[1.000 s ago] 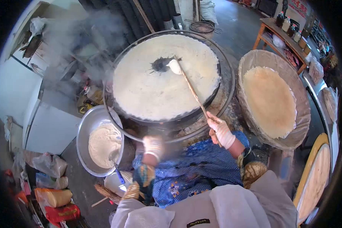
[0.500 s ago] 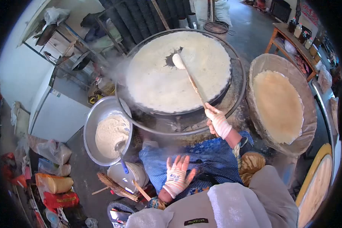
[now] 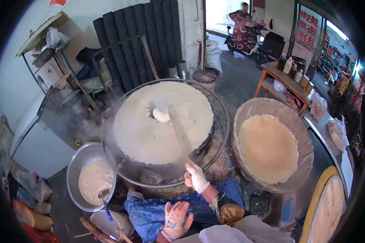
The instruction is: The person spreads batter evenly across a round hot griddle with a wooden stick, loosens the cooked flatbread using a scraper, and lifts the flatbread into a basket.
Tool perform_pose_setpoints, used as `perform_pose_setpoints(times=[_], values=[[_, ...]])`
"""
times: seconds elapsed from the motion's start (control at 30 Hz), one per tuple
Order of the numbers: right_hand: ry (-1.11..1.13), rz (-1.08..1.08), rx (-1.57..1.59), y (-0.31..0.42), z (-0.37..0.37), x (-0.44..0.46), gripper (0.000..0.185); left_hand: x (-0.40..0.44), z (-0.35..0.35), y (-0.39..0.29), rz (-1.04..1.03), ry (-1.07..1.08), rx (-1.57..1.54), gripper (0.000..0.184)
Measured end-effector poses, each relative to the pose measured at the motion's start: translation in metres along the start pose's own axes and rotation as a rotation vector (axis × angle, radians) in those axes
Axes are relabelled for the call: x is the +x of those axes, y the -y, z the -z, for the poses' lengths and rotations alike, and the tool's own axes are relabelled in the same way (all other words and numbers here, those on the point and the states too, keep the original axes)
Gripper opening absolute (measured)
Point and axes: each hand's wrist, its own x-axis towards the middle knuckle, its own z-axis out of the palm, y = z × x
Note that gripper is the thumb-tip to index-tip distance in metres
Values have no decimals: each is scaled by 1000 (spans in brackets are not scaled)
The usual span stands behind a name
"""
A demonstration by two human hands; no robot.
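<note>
In a pale fingerless glove, my right hand (image 3: 195, 178) is closed round the lower end of a long wooden-handled spreader (image 3: 180, 135). The tool's rounded white head (image 3: 161, 116) rests on a thin layer of pale batter (image 3: 182, 99) that covers a large round griddle. Beside the head a small dark patch of griddle shows through. My left hand (image 3: 176, 222), gloved alike, hovers palm down over a blue checked apron (image 3: 150, 216), fingers spread and holding nothing. Steam blurs the griddle's left side.
On the left stands a metal basin (image 3: 74, 178) of batter with a blue-handled ladle (image 3: 106, 208), above a white bucket (image 3: 123, 222). A lined basket (image 3: 304, 162) holds browned flatbreads (image 3: 267, 148). A metal ring (image 3: 227, 133) surrounds the griddle. A person (image 3: 243, 24) on a scooter is at the doorway.
My view has tilted upward, so everything sits lower and further left, and the doorway with the person appears. The spreader's head has shifted slightly beside the dark patch. Both hands keep their pose.
</note>
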Motion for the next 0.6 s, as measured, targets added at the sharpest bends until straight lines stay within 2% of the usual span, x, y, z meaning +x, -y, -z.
perform_pose_setpoints(times=[0.07,0.17,0.23,0.3,0.37,0.43,0.5,0.57,0.6], values=[[-166,13,-71,-3,2,-3,51,-5,0,12,-26,-93,11,57],[-92,36,-205,-4,5,-10,56,-7,15,18,-7,-129,34,57],[-79,-87,-235,-1,10,-8,52,-13,22,25,24,-140,49,57],[-98,-115,-245,-2,9,-4,45,-12,33,39,49,-145,103,53],[-113,-132,-238,-4,6,-6,42,-15,49,62,91,-156,181,49],[-112,-148,-236,-9,3,-6,42,-25,72,92,237,-128,347,50],[-105,-166,-222,-10,-3,-7,42,-51,83,147,217,-288,533,52],[-96,-176,-214,-15,-6,-7,42,-86,88,202,507,-296,629,49],[-90,-175,-213,-19,-7,-6,42,-97,94,228,734,-176,634,47]])
